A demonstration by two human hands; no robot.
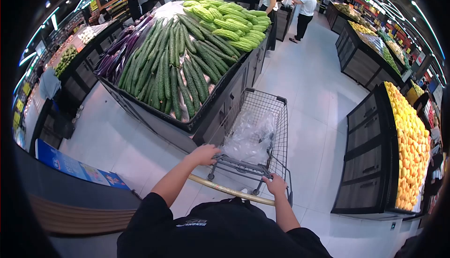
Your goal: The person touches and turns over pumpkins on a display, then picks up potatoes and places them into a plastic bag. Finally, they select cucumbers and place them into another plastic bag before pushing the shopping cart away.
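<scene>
A wire shopping cart (280,131) stands in front of me, with crumpled clear plastic bags (251,136) lying in its basket. My left hand (205,155) is at the near left corner of the cart, its fingers curled over the grey rim. At the near right corner, my right hand (275,184) is closed around the cart's frame. Both forearms reach past the yellowish handle bar (225,189), which lies between my body and the basket. The undersides of the fingers on both hands are hidden.
Left of the cart is a dark produce stand (197,134) heaped with cucumbers (161,66), eggplants (122,49) and pale green bitter melons (229,19). A stand of yellow fruit (408,145) is on the right. A person in white (307,7) stands up the tiled aisle (304,108).
</scene>
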